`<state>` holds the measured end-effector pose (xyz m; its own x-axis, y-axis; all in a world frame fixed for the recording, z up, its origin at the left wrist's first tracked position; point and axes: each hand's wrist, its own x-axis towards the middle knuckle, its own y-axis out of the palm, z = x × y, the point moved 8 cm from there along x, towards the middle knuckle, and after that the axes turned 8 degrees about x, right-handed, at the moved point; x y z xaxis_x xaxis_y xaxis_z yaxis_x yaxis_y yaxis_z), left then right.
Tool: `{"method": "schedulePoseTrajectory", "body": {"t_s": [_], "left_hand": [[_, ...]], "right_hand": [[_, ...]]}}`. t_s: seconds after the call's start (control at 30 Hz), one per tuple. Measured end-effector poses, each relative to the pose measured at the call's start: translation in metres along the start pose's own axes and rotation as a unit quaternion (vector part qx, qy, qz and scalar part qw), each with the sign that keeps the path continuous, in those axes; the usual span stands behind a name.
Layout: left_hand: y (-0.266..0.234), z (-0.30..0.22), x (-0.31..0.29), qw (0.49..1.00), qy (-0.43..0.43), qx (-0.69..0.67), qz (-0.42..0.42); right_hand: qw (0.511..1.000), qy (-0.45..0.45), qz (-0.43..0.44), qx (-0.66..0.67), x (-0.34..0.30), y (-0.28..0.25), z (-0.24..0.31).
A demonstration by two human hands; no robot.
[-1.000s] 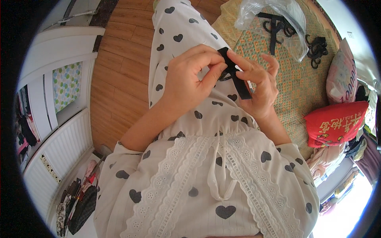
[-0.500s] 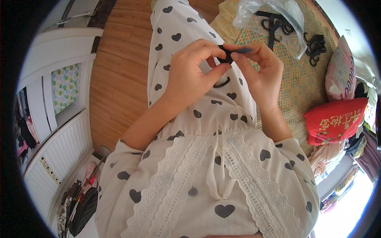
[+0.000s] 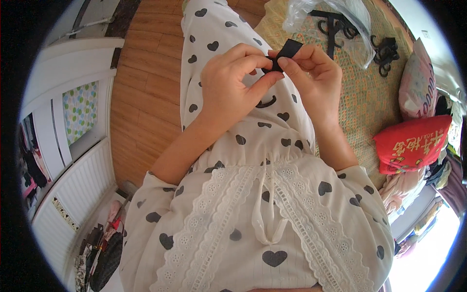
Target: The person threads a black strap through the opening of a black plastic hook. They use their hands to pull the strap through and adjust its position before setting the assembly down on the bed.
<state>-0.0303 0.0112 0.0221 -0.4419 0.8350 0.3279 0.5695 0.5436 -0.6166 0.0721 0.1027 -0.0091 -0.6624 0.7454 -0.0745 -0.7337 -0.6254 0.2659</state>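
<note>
Above my lap, my left hand (image 3: 227, 80) pinches a black piece between thumb and fingers. From below that hand a curved black hook (image 3: 266, 103) sticks out. My right hand (image 3: 317, 78) grips a flat black strap (image 3: 290, 50) with thumb and forefinger; its free end points up and to the right. Both hands nearly meet where strap and hook piece come together, and fingers hide how the two are joined. To the right, a clear plastic bag (image 3: 300, 13) partly covers a black strap with hooks (image 3: 332, 36). Loose black hooks (image 3: 386, 54) lie beside it.
A patterned yellow-green cover (image 3: 357, 109) spreads under the bag at my right. On it sit a red cushion (image 3: 413, 143) and a pale pink cushion (image 3: 418, 82). Wooden flooring (image 3: 143, 92) and a white cabinet (image 3: 73, 180) are at my left.
The strap's end has swung upward and now shows its flat side. My right thumb has shifted onto the strap, and both hands have moved slightly left.
</note>
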Motion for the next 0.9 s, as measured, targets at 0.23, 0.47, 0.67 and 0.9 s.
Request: {"method": "schedulePoseTrajectory", "body": {"t_s": [0.23, 0.47, 0.67, 0.9], "left_hand": [[-0.001, 0.001, -0.003, 1.000, 0.006, -0.001, -0.023], [-0.010, 0.004, -0.001, 0.999, 0.022, -0.028, -0.023], [0.000, 0.034, -0.011, 0.970, -0.146, -0.186, 0.052], [-0.001, 0.036, -0.010, 0.975, -0.143, -0.144, 0.091]], "right_hand": [[0.999, -0.028, -0.018, -0.013, -0.003, 0.002, 0.001], [0.993, -0.088, -0.016, -0.082, -0.011, -0.003, 0.001], [0.987, -0.144, -0.007, -0.074, -0.018, 0.005, 0.004], [0.969, -0.194, -0.016, -0.152, -0.023, 0.013, 0.012]]}}
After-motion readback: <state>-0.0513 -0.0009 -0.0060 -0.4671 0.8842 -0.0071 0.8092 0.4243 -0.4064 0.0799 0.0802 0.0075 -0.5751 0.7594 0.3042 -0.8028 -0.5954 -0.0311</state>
